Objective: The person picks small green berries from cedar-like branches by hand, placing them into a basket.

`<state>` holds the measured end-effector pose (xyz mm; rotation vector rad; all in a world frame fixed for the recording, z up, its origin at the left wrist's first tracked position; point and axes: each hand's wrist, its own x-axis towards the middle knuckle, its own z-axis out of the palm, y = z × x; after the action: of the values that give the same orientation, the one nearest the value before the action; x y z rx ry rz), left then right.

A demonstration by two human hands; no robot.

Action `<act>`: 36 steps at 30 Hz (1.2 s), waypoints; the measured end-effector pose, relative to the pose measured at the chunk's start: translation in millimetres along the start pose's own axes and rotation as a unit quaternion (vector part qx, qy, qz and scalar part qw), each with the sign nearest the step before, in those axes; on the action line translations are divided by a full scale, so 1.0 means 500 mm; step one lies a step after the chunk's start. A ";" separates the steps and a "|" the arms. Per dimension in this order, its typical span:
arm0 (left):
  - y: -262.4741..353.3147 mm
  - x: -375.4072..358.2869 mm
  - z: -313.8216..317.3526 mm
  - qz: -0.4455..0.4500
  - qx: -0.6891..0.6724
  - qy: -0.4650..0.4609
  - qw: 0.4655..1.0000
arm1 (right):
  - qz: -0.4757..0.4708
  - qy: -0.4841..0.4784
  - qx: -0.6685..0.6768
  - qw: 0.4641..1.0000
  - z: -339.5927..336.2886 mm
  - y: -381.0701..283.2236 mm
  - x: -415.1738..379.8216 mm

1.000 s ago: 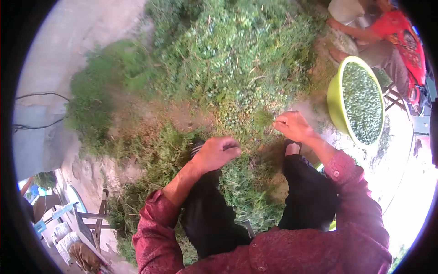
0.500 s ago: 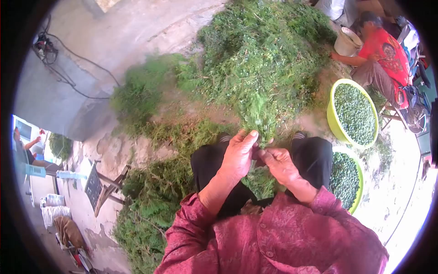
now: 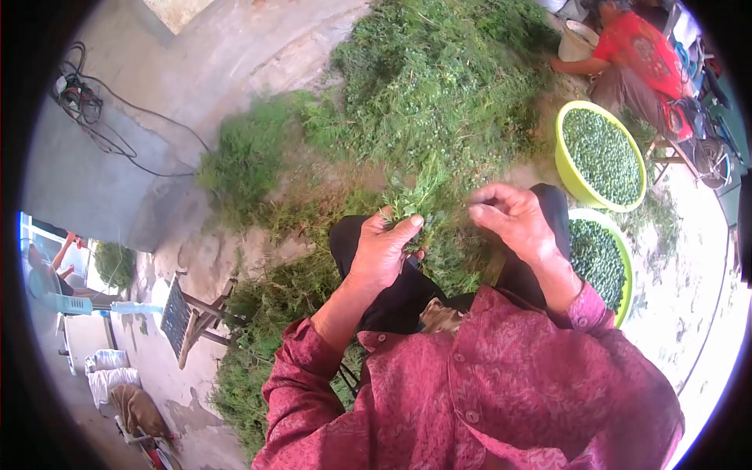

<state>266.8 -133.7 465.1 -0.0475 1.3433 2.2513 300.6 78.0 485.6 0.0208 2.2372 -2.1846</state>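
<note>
My left hand (image 3: 381,249) grips sprig (image 3: 421,192); my right hand (image 3: 518,225) apart, half-curled, can't tell if holding anything. Green heap (image 3: 439,94) beyond.

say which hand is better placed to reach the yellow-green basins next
Probably the right hand: it is nearer both yellow-green basins, though whether it holds anything is unclear. The left hand, farther away, grips a leafy green sprig.

I see the left hand (image 3: 384,244) pinching near the frame's centre, thumb (image 3: 407,226) uppermost; the right hand (image 3: 520,222) hangs right of centre, fingers (image 3: 495,193) half curled, both forearms (image 3: 345,309) slanting inward.
</note>
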 end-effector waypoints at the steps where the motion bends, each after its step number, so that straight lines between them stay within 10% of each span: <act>1: -0.003 -0.006 0.004 0.004 -0.002 0.004 1.000 | -0.003 -0.022 -0.008 1.000 0.015 -0.012 0.001; 14: 0.011 -0.091 -0.001 -0.119 -0.028 -0.160 0.980 | 0.014 -0.090 0.087 0.992 0.057 0.013 -0.012; 29: -0.026 -0.127 0.008 -0.147 -0.182 -0.047 0.971 | -0.103 -0.037 -0.004 0.994 0.093 0.013 -0.038; 36: -0.021 -0.140 0.003 -0.089 -0.202 -0.070 0.973 | 0.011 -0.002 0.392 0.920 0.027 0.012 0.017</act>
<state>332.3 -157.0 477.1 -0.1425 0.7607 2.2889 292.0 64.8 478.9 0.0471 1.1971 -2.8762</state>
